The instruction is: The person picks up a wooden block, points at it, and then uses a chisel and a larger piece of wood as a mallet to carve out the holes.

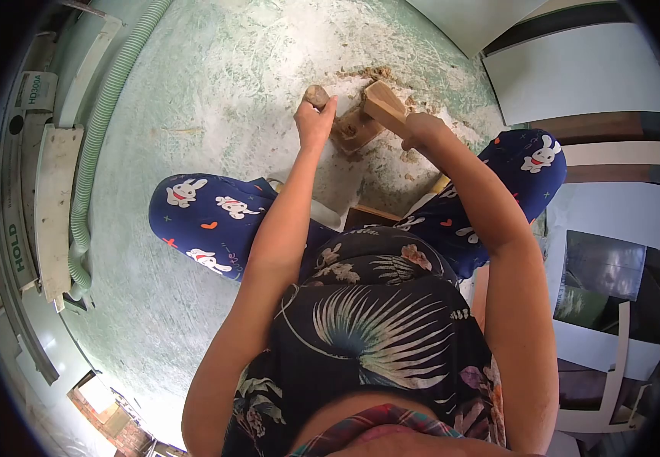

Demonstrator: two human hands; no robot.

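My left hand (315,126) is closed around a thick, round-ended wooden handle (316,95), whose lower part is hidden behind the fingers. In my right hand (427,132) is a flat wooden mallet (385,105), its broad end pointing away from me to the upper left. Beneath and between the hands a brown carved wood piece (355,132) lies on the floor. The mallet overlaps its right side in this view. Brown shavings (375,74) are scattered around the piece, mostly beyond it and to its right.
I sit low on the worn green-white floor (215,91), knees spread on both sides of the work. A ribbed hose (120,91) runs along the left beside long boxes and boards. Pale panels (573,72) stand at the right. A small wooden edge (372,212) shows by my lap.
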